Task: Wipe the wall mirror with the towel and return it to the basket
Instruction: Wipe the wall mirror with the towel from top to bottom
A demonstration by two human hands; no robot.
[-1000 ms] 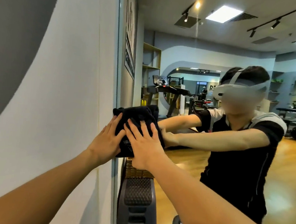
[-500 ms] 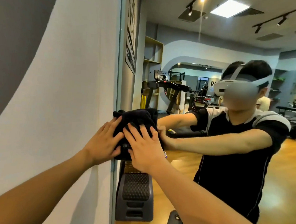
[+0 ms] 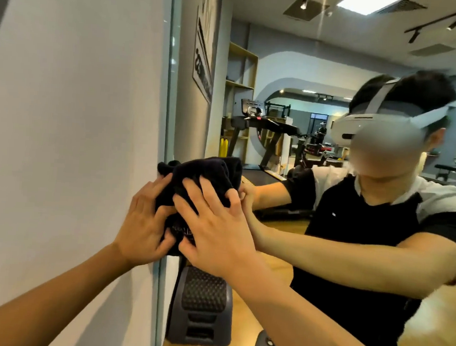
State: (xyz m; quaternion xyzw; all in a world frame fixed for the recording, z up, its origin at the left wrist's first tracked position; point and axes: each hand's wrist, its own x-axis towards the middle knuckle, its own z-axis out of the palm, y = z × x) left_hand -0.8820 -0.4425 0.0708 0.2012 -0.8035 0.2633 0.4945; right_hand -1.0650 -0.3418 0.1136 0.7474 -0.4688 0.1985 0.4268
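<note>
A bunched black towel [image 3: 208, 171] is pressed against the wall mirror [image 3: 282, 68] near the mirror's left edge. My left hand [image 3: 143, 226] lies on the towel's left side, fingers spread over it, partly on the white wall. My right hand [image 3: 214, 231] presses on the towel's right side, its fingertips digging into the cloth. The mirror shows my reflection, arms stretched toward the towel. No basket is in view.
The white wall [image 3: 75, 135] fills the left, ending at the mirror's glass edge [image 3: 170, 87]. A dark grey padded unit [image 3: 201, 306] stands on the wooden floor below the towel. The mirror reflects a treadmill, shelves and other gym gear.
Both hands and the towel have slid down the mirror a little along its left edge. My head has come closer to the glass.
</note>
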